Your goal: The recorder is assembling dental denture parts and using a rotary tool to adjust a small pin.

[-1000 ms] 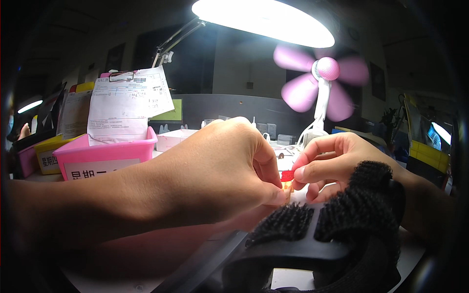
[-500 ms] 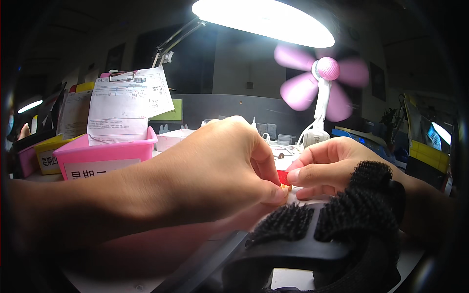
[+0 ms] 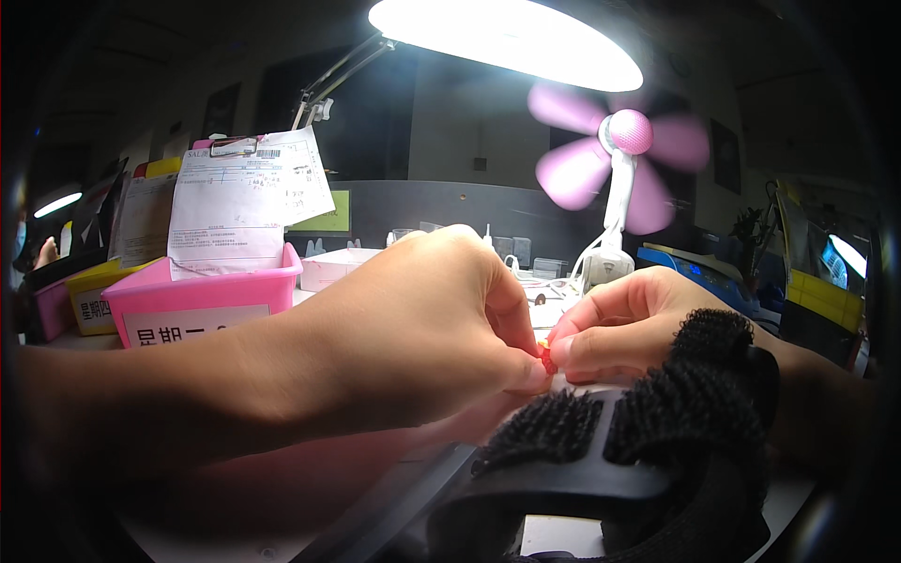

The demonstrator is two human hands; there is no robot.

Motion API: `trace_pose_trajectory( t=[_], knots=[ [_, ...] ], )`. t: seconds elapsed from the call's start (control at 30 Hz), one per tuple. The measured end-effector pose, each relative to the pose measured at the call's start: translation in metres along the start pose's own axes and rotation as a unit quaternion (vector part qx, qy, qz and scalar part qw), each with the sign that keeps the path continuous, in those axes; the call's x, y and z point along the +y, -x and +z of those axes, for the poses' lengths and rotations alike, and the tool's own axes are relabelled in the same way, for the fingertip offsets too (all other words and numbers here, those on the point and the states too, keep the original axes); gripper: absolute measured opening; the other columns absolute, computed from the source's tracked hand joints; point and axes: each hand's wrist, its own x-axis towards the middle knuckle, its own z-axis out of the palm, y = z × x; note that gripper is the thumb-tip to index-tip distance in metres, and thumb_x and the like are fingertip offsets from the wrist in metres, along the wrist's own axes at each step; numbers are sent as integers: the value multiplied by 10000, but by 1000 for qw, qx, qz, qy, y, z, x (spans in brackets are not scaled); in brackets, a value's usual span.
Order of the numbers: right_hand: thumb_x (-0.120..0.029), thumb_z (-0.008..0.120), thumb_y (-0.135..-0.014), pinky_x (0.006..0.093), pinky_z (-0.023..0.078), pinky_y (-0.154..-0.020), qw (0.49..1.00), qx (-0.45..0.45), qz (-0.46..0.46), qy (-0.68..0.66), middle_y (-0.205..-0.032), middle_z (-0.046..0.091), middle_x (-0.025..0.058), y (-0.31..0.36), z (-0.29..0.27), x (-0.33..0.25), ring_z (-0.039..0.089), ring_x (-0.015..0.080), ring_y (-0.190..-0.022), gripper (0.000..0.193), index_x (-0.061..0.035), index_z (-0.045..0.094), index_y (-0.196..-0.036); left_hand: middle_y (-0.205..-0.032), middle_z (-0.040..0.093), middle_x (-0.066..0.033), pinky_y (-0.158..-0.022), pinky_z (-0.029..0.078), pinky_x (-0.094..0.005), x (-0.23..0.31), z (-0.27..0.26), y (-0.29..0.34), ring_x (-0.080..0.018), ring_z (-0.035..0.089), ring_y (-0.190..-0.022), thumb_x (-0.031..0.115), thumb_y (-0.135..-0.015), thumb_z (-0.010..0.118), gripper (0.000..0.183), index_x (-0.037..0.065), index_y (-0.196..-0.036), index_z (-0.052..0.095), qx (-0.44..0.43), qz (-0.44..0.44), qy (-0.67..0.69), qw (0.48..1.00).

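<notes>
Two-sided pinch: left hand (image 3: 427,319) closed on small red-and-yellow piece (image 3: 547,360), right hand (image 3: 631,324) pinching its right edge, likely to steady it from both sides. Piece sits between fingertips, mostly covered. Lit lamp (image 3: 511,42) above hands, presumably for visibility.

The pink bin (image 3: 208,298) is smooth plastic with a soft gloss; the sheets (image 3: 225,211) are matt paper, their clip (image 3: 233,147) shiny metal. The fan blades (image 3: 574,175) look like smooth plastic — the hub (image 3: 631,131) finely bumpy. Black bristles (image 3: 690,413) stand rough and matt — their frame (image 3: 554,488) smooth, plastic-looking. The small red piece (image 3: 547,358) shows too little to tell.
</notes>
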Motion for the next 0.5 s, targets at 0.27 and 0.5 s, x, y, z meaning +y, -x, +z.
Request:
trace_pose_trajectory(
  t=[0.27, 0.5],
  knots=[
    [-188, 787, -891, 206, 390, -562, 995, -11, -91, 49, -762, 679, 11, -2, 1, 4, 559, 36, -645, 243, 42, 761, -965, -879, 771, -173, -849, 573, -346, 2, 6, -4, -206, 744, -876, 240, -857, 806, 311, -65, -909, 772, 13, -20, -13, 1000],
    [-180, 795, -885, 204, 402, -577, 992, 1, -90, 91, -767, 686, 11, 2, 0, 2, 562, 34, -656, 243, 47, 770, -967, -877, 749, -205, -841, 573, -381, 5, 10, -5, -275, 741, -910, 265, -849, 785, 337, -71, -863, 753, 23, -15, -39, 999]
  ],
)
